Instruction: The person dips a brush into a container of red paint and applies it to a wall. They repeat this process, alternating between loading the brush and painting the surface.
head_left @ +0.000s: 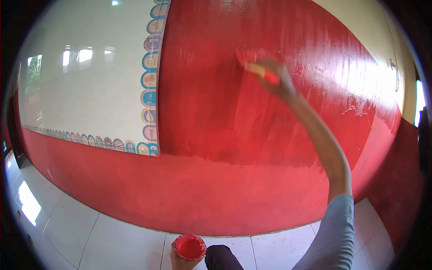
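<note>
My right hand [276,77] is raised and closed around a paintbrush [255,69] with a yellowish and red handle. Its bristles, smeared by motion, point left and touch or nearly touch the red wall [202,94]. Fresh, glossy red paint covers the upper part of this wall; a paler, duller red band runs below. Low at the bottom of the view, my left hand [179,260] holds a small cup of red paint [190,247], its rim smeared with paint. Most of the left hand's fingers are hidden behind the cup.
A glossy whiteboard [90,81] with a scalloped, patterned border [150,90] adjoins the painted area on the left. White floor tiles [121,243] meet the wall's foot. A cream wall section [360,22] lies at upper right. My dark-clad knee [222,257] is beside the cup.
</note>
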Motion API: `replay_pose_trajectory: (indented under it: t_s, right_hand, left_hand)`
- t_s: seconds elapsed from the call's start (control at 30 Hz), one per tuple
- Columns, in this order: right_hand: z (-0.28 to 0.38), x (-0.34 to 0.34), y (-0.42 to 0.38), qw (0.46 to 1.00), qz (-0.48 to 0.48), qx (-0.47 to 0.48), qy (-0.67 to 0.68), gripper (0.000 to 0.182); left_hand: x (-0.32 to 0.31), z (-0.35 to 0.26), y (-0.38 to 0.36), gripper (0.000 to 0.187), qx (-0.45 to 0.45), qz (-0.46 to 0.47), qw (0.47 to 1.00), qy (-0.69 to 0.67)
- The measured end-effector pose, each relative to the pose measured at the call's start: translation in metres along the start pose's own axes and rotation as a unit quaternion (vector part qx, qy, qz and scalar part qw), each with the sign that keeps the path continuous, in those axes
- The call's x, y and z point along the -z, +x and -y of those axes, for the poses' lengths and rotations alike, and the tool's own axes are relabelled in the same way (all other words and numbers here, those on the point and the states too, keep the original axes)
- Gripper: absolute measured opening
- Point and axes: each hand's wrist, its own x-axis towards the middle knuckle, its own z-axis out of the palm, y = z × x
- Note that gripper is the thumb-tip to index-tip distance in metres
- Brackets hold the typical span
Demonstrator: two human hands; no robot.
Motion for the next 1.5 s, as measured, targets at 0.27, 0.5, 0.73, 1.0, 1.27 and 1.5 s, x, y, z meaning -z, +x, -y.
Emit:
replay_pose_trajectory:
  t_s: [0.27,0.5,0.73,1.0,1.27,1.5]
  right_hand:
    - [-0.048,-0.004,0.044,0.979,0.061,-0.128,0.148,0.011]
    - [-0.058,-0.015,0.097,0.99,-0.115,-0.08,-0.015,0.016]
    - [0.036,-0.034,0.035,0.936,0.085,-0.161,0.301,0.021]
    - [-0.049,-0.025,0.142,0.967,-0.161,-0.179,-0.089,0.021]
    - [0.07,-0.063,0.034,0.963,0.136,-0.048,0.226,0.024]
    - [-0.057,-0.035,0.142,0.981,-0.105,-0.153,-0.062,0.014]
  left_hand:
    - [0.01,-0.001,0.004,0.097,0.072,0.012,0.983,-0.167]
    - [0.014,-0.004,0.003,0.096,0.041,0.02,0.996,-0.078]
    - [0.018,-0.011,0.0,0.096,0.031,-0.005,0.993,-0.109]
    - [0.019,-0.018,0.007,0.092,-0.022,0.003,0.996,-0.082]
    - [0.021,-0.023,0.008,0.09,0.002,0.002,0.991,-0.132]
    - [0.021,-0.024,0.008,0.093,0.002,0.012,0.999,-0.051]
